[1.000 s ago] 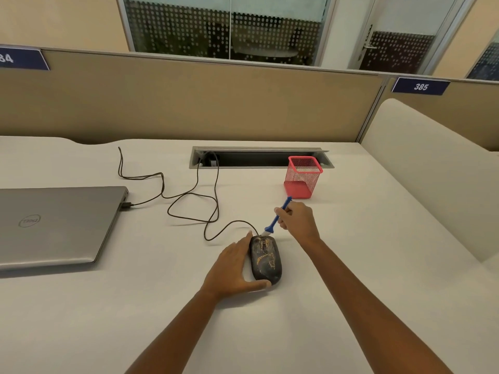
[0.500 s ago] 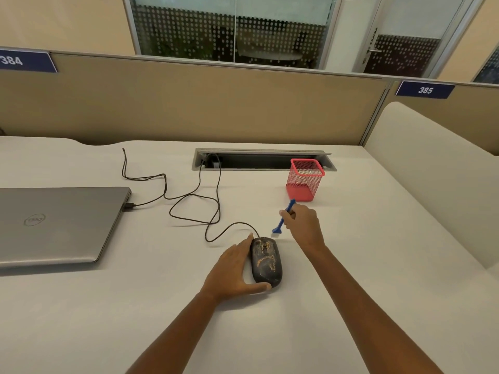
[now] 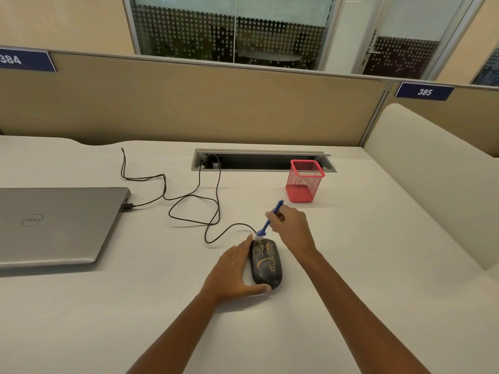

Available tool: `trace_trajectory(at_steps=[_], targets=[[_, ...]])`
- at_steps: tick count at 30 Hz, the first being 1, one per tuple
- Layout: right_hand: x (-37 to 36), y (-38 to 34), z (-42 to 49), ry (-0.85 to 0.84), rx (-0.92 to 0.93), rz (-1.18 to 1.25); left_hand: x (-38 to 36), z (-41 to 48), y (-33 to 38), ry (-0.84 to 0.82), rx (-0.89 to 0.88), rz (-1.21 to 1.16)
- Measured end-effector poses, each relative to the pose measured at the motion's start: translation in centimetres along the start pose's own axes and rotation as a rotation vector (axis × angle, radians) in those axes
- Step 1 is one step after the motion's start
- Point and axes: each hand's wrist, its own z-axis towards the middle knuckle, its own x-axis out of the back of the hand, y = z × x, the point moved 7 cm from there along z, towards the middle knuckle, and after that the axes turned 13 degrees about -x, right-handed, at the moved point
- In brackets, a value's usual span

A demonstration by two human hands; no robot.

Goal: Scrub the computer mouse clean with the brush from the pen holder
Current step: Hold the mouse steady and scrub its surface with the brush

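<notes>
Head view, looking down over a white table (image 3: 351,265). Landmark: the computer mouse (image 3: 266,264), lying near the middle of the table, long axis running away from the viewer. Its dark shell is streaked with brownish-orange grime.

Left hand (image 3: 235,273) lies flat against the mouse's left side, palm down. Its fingers (image 3: 249,240) stretch along the left flank and its thumb (image 3: 259,288) curls round the near end, so the mouse is braced between them in a loose, open-handed hold rather than a fist.

Right hand (image 3: 291,228) sits just beyond and right of the mouse, its fingers closed round the handle of the blue brush (image 3: 268,220). The brush slants down to the left; its pale bristle end meets the far end of the mouse, at or just above the shell. Actual contact cannot be told. The handle tip sticks up past the knuckles.

Red mesh pen holder (image 3: 305,182) stands upright beyond and right of the mouse, well apart from it and past the right hand.

Black cable (image 3: 216,206) leaves the mouse's far end, loops to the left and runs on beyond it toward the grey cable tray (image 3: 263,159) recessed in the table, and also to a plug at the closed grey laptop (image 3: 56,225), which lies far left of the mouse.
</notes>
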Motion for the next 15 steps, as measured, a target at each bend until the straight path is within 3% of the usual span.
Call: trace_trajectory(at_steps=[6, 11, 15], targets=[[-0.10, -0.21, 0.21, 0.035, 0.033, -0.193, 0.21, -0.22, 0.05, 0.019, -0.002, 0.013], [-0.49, -0.58, -0.32, 0.002, 0.032, -0.063, 0.31, -0.06, 0.38, 0.022, -0.023, -0.007], [-0.51, -0.29, -0.08, -0.008, 0.010, -0.157, 0.27, -0.21, 0.27, 0.023, -0.011, 0.007]])
